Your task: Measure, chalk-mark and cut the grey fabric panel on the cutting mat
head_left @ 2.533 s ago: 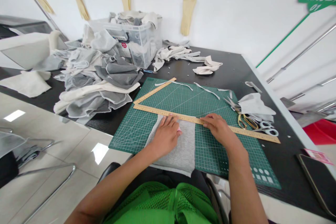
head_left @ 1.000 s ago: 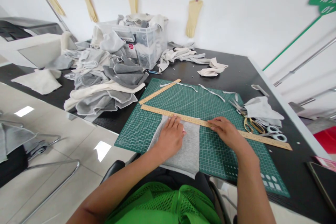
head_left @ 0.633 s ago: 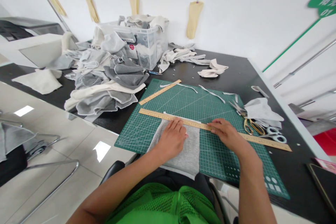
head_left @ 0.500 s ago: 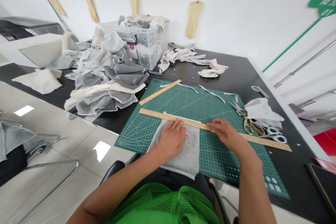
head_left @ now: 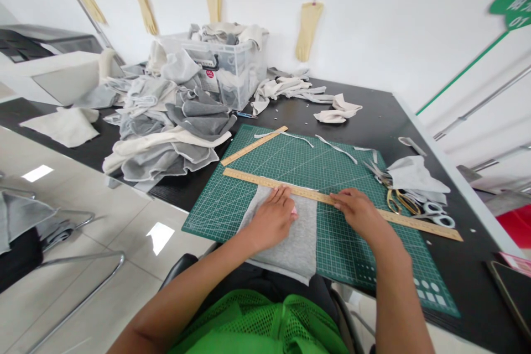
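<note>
A long wooden ruler [head_left: 305, 192] lies across the top edge of a grey cloth [head_left: 302, 238] on the green cutting mat [head_left: 348, 254]. My left hand [head_left: 274, 218] rests on the cloth, its fingertips at the ruler's near edge; something small and pinkish shows beside its fingers. Further right, my right hand [head_left: 354, 210] grips the ruler between thumb and fingers. Only a thin white strip of the cloth shows beyond the ruler. The cloth's lower end hangs over the table's front edge.
A shorter ruler [head_left: 254, 145] and thin fabric strips [head_left: 336, 149] lie on the mat. Scissors [head_left: 398, 193] are at the right, a phone [head_left: 512, 290] at the far right. Piled cloths [head_left: 166, 144] and a full clear bin [head_left: 236, 74] stand left and behind.
The long ruler's left end has shifted slightly up and right, leaving less of the cloth's top edge showing beyond it. My hands have stayed nearly in place.
</note>
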A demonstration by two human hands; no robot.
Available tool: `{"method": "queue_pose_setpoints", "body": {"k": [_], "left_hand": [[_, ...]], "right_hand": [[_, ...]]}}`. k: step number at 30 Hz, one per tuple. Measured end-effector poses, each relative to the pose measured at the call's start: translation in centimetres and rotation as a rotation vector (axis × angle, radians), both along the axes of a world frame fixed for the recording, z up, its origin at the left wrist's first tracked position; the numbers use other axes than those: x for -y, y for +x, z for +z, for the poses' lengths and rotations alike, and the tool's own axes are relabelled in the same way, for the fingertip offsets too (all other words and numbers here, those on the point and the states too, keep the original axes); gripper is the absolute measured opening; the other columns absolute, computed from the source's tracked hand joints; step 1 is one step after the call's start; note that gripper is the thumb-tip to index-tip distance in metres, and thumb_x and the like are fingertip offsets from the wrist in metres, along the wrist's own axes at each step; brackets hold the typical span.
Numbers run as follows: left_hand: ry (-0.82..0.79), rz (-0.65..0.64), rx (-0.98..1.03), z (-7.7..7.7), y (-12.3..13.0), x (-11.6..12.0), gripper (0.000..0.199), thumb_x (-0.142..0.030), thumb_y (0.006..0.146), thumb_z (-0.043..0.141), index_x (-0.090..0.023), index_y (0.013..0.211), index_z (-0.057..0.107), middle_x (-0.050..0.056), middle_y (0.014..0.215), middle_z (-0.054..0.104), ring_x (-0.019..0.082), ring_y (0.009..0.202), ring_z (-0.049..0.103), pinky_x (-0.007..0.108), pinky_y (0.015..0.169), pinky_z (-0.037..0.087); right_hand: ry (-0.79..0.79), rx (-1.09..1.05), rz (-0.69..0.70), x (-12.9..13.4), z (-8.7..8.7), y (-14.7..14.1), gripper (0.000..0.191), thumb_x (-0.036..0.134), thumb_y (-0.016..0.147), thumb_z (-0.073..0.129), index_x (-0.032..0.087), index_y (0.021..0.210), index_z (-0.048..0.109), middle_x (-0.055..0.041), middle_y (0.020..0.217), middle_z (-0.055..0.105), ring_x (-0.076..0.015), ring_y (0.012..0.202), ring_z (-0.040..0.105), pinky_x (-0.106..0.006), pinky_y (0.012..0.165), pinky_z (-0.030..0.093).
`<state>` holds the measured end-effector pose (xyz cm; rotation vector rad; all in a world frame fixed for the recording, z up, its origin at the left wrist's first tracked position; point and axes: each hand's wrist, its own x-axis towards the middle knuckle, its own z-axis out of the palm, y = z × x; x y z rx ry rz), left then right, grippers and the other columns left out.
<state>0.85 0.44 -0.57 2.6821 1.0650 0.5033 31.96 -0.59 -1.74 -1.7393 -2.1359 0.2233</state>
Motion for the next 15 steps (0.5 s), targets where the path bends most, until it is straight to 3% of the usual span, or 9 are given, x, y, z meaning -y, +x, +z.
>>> {"method": "queue_pose_setpoints", "body": {"k": [5, 9, 15], "left_hand": [[0.008, 0.009, -0.006, 0.1, 0.1, 0.1, 0.018, -0.028, 0.103, 0.045, -0.014, 0.112, 0.052, 0.022, 0.158, 0.04, 0.026, 0.154, 0.027, 0.044, 0.126, 0.029], [0.014, 0.016, -0.014, 0.0, 0.2, 0.1, 0.021, -0.028, 0.103, 0.045, -0.012, 0.115, 0.052, 0.023, 0.157, 0.041, 0.026, 0.154, 0.027, 0.044, 0.126, 0.028], [0.01, 0.014, -0.003, 0.1, 0.1, 0.1, 0.022, -0.028, 0.104, 0.043, -0.012, 0.116, 0.052, 0.023, 0.157, 0.041, 0.025, 0.154, 0.026, 0.043, 0.126, 0.027]], "right_hand": [[0.065, 0.092, -0.045, 0.5, 1.4, -2.3, 0.033, 0.03, 0.094, 0.058, 0.028, 0.123, 0.073, -0.0114, 0.115, 0.068, -0.0319, 0.106, 0.062, -0.05, 0.093, 0.048], [0.088, 0.018, 0.066, 0.0, 2.5, -5.7, 0.028, 0.023, 0.097, 0.052, 0.028, 0.11, 0.076, -0.0107, 0.108, 0.067, -0.0283, 0.101, 0.062, -0.044, 0.091, 0.05], [0.042, -0.063, 0.053, -0.5, 1.9, -8.1, 0.034, 0.014, 0.095, 0.047, 0.024, 0.108, 0.076, -0.0115, 0.102, 0.067, -0.0267, 0.098, 0.062, -0.042, 0.091, 0.052]]}}
